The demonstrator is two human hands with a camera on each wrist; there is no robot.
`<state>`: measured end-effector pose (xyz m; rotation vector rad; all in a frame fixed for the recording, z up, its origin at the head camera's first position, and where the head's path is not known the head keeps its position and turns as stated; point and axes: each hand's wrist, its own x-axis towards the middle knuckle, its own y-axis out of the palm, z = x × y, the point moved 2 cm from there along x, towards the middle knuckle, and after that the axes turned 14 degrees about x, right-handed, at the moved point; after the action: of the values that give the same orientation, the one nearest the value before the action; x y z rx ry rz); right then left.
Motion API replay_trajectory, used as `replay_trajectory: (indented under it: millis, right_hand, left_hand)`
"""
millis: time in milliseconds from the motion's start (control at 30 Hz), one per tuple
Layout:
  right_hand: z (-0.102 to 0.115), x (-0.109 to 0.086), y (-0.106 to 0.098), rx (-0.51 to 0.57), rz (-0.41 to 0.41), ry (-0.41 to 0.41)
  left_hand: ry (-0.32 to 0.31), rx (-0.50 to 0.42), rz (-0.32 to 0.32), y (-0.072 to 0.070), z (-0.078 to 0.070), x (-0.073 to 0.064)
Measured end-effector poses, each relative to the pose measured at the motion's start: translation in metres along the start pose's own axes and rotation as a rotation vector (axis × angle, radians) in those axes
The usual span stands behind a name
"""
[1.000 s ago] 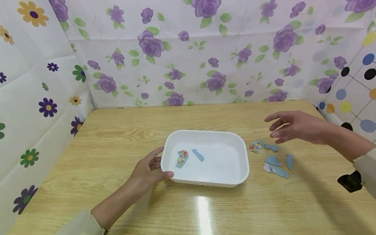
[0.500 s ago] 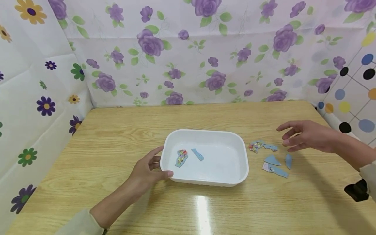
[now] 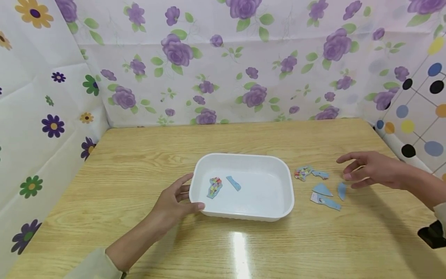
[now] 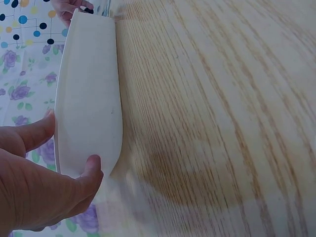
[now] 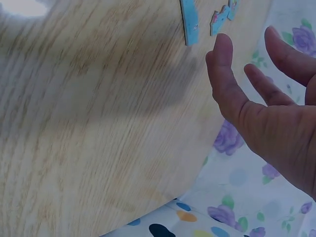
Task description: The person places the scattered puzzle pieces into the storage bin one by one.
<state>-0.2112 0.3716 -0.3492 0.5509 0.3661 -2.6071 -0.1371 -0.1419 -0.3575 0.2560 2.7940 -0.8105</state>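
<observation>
A white plastic tub [image 3: 258, 217] stands on the table; in the left wrist view its outer wall [image 4: 91, 94] fills the upper left. My left hand [image 3: 174, 201] holds the tub's left end, thumb on the near rim and fingers along the side. Inside the tub lie a colourful irregular puzzle piece [image 3: 214, 188] and a narrow blue piece [image 3: 234, 183]. My right hand [image 3: 373, 170], fingers spread and holding nothing, hovers right of several loose pieces: a colourful one [image 3: 302, 173], a blue strip [image 3: 320, 174], a triangle [image 3: 322, 189], a long pink-ended one [image 3: 325, 201] and a small one [image 3: 342, 191].
The wooden table [image 3: 139, 166] reaches back to a flowered cloth wall [image 3: 223, 77]. Patterned sheets hang at the left [image 3: 35, 155] and right [image 3: 425, 128]. A black object [image 3: 432, 234] shows by the right sleeve.
My right hand has moved right and toward me, away from the colourful loose piece. My left hand stays on the tub, and the pieces have not moved.
</observation>
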Motion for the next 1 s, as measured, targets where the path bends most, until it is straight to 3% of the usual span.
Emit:
replay_trajectory:
  millis: [333,500,667,800,1000]
  right_hand:
    - [-0.018,-0.009,-0.002,0.0,0.033,0.028]
    - [-0.03,-0.008,-0.001,-0.02,0.018,-0.001]
    - [-0.038,-0.008,0.002,-0.084,-0.027,-0.064]
    - [-0.043,-0.007,0.009,-0.211,-0.108,-0.116]
    - [-0.048,-0.005,0.017,-0.335,-0.207,-0.134]
  left_hand:
    - [-0.002,-0.001,0.0,0.0,0.001,0.001]
    - [-0.002,0.004,-0.007,0.001,0.001,0.001]
    - [-0.002,0.004,-0.007,0.001,0.001,0.001]
    - [0.0,-0.006,-0.005,0.001,0.001,0.001]
    - [0.006,-0.015,-0.003,0.0,0.0,0.0]
